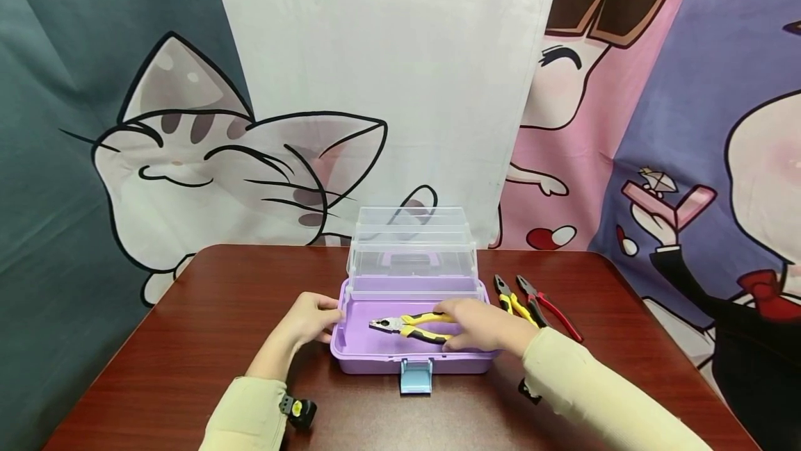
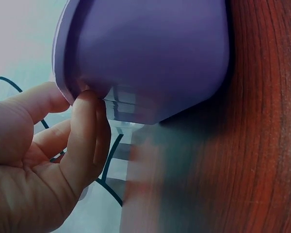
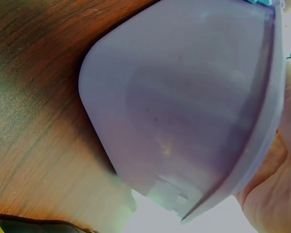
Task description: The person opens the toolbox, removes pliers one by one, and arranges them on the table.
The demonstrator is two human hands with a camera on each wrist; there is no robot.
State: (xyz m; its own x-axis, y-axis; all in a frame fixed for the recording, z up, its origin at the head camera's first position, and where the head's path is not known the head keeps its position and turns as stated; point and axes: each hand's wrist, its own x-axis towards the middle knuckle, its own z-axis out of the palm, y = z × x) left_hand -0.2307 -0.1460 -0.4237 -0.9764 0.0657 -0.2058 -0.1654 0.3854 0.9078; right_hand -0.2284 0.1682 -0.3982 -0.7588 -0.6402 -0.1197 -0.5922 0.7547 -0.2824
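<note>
A purple toolbox (image 1: 357,365) stands on the table with its clear lid (image 1: 413,249) raised at the back and its light-blue latch (image 1: 416,376) hanging down in front. My left hand (image 1: 309,319) pinches the box's left rim; in the left wrist view, its thumb and fingers (image 2: 85,131) meet at that edge. Inside the box's outline, my right hand (image 1: 484,324) grips yellow-and-black combination pliers (image 1: 409,326) by the handles, their jaws pointing left. The right wrist view shows the box's side wall (image 3: 184,97) hiding the pliers and most of the hand.
Right of the box lie yellow-and-black pliers (image 1: 514,301) and red-and-black pliers (image 1: 551,305), side by side on the brown wooden table (image 1: 250,298). A cartoon-printed cloth (image 1: 400,89) hangs behind the table.
</note>
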